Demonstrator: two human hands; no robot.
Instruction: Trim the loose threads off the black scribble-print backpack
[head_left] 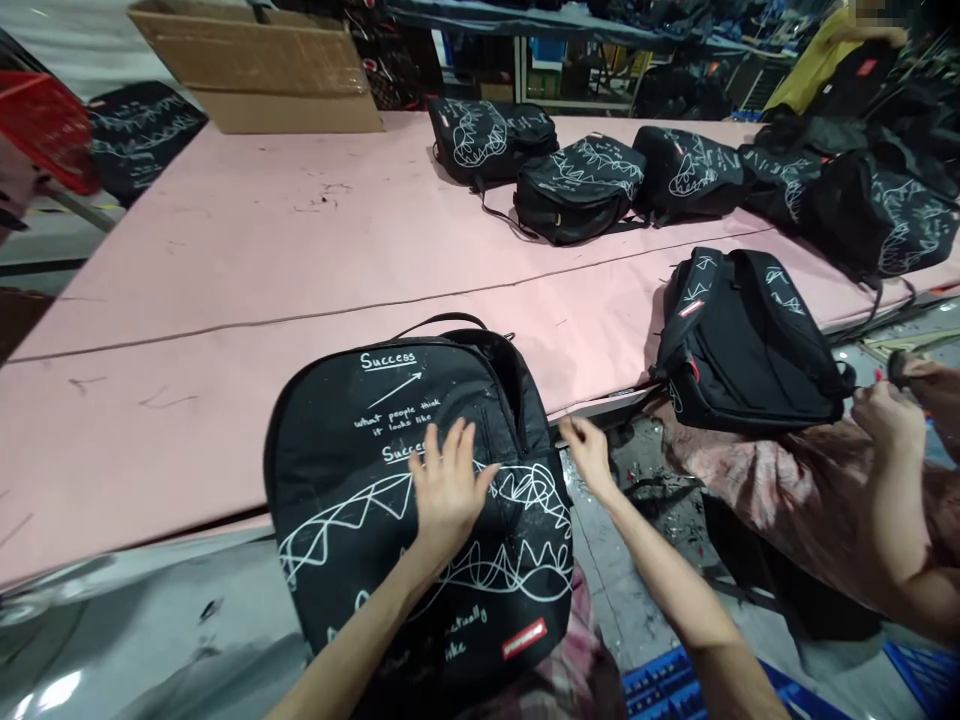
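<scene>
A black backpack (360, 470) with white scribble print and the word "Success" lies front-up, half on the pink table's near edge (187, 440) and half over my lap. My left hand (448, 485) rests flat on its front panel, fingers spread. My right hand (587, 452) is at the backpack's right side by the zipper edge, fingers loosely curled; I cannot make out anything in it.
A similar black backpack (742, 340) stands at the table edge to the right, next to another person's arm (896, 470). Several more backpacks (577, 185) line the far side. A cardboard box (262, 65) sits at the back left, a red basket (45, 130) at far left.
</scene>
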